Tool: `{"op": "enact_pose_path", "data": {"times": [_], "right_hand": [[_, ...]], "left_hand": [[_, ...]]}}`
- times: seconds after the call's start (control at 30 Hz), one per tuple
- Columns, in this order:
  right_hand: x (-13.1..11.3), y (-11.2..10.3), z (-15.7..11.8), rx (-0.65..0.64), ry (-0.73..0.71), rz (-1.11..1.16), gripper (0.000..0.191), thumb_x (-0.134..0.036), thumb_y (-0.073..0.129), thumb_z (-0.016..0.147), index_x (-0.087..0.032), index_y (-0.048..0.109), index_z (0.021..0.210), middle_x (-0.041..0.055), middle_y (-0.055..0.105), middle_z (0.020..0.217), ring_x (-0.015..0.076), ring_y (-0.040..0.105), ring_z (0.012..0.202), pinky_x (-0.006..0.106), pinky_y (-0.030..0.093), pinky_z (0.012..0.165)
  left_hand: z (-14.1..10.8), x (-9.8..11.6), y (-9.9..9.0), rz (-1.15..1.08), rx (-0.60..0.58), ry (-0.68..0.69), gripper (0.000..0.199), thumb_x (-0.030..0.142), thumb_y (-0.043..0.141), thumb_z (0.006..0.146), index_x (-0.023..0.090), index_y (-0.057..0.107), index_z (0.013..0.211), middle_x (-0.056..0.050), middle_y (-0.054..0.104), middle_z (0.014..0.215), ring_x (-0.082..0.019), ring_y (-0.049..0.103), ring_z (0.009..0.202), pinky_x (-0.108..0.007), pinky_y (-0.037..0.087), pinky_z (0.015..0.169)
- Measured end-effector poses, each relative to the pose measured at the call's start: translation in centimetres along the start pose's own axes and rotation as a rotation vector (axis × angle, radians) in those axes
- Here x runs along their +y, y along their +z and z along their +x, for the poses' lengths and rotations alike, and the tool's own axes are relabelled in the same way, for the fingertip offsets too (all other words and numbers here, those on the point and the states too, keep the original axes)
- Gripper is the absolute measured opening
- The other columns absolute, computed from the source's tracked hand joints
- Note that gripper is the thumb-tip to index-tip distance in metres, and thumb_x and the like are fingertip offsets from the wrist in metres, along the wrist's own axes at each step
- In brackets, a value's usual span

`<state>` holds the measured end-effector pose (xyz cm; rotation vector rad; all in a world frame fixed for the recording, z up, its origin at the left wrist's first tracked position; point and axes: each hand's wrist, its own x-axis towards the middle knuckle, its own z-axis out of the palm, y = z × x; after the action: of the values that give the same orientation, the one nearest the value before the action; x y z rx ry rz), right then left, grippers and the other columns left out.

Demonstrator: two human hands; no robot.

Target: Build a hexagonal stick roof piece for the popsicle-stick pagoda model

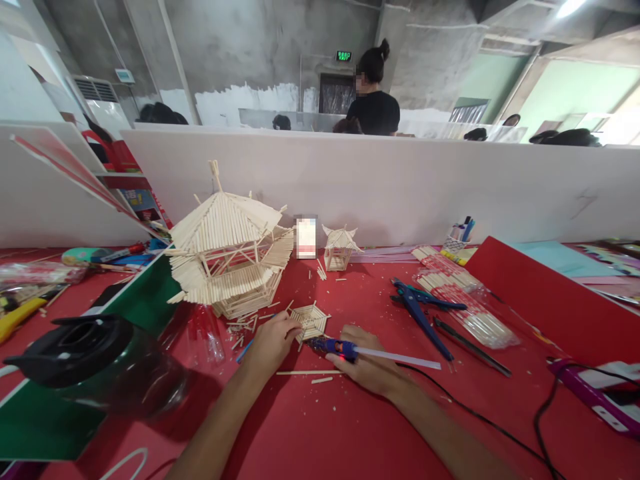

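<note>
1. A small stick web lies flat on the red surface, just in front of a large stick pavilion.
2. The left hand pinches the web's near-left edge between thumb and fingers.
3. The right hand grips a blue glue gun, its nozzle at the web's near edge, a translucent glue stick jutting from its back.
4. Loose sticks lie on the near side of both.
5. Beyond the web stands a miniature pavilion; to the right rest blue cutters and bagged sticks.
6. At left, a dark-lidded bottle; past the white partition, a person in black.
</note>
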<state>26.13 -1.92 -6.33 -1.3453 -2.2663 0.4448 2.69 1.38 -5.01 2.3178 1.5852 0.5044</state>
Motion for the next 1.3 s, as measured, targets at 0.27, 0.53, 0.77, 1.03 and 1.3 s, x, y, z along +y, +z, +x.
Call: {"op": "enact_pose_path", "data": {"times": [0.27,0.53,0.77,1.03,1.3], "right_hand": [[0.13,0.14,0.09,-0.009,-0.023,0.001,0.027,-0.038,0.061,0.09,-0.018,0.06,0.072,0.0022,0.058,0.077,0.0165,0.052,0.07,0.027,0.035,0.063],[0.25,0.0,-0.09,-0.032,0.037,0.01,0.029,-0.043,0.059,0.091,-0.02,0.061,0.074,0.0026,0.059,0.078,0.017,0.053,0.072,0.028,0.036,0.064],[-0.13,-0.29,0.01,-0.06,0.077,0.088,0.029,-0.044,0.055,0.092,-0.02,0.061,0.078,0.0025,0.058,0.082,0.0171,0.054,0.075,0.028,0.038,0.066],[0.23,-0.7,-0.18,-0.074,0.096,0.258,0.028,-0.045,0.054,0.092,-0.02,0.058,0.08,0.0003,0.056,0.083,0.0153,0.053,0.076,0.027,0.039,0.069],[0.24,-0.84,-0.2,-0.079,0.083,0.245,0.027,-0.043,0.055,0.093,-0.02,0.059,0.08,0.0008,0.055,0.084,0.0149,0.052,0.075,0.027,0.04,0.07]], "left_hand": [[0.03,0.04,0.03,0.005,0.011,0.001,0.021,0.022,0.055,0.094,0.023,0.076,0.093,-0.003,0.067,0.089,-0.017,0.064,0.082,-0.025,0.043,0.072],[0.03,-0.13,0.14,0.003,0.009,0.001,0.02,0.022,0.056,0.093,0.023,0.076,0.091,-0.003,0.066,0.088,-0.017,0.063,0.081,-0.025,0.041,0.071],[-0.05,0.11,-0.13,0.01,0.006,0.0,0.021,0.022,0.055,0.094,0.023,0.076,0.091,-0.003,0.066,0.087,-0.017,0.063,0.081,-0.024,0.042,0.071],[0.01,-0.15,0.09,0.008,0.012,0.008,0.021,0.023,0.055,0.093,0.023,0.076,0.093,-0.003,0.067,0.088,-0.017,0.064,0.082,-0.024,0.043,0.071],[0.03,-0.13,0.06,0.012,0.018,0.013,0.02,0.022,0.056,0.093,0.023,0.076,0.091,-0.003,0.067,0.088,-0.017,0.064,0.081,-0.024,0.043,0.071]]}}
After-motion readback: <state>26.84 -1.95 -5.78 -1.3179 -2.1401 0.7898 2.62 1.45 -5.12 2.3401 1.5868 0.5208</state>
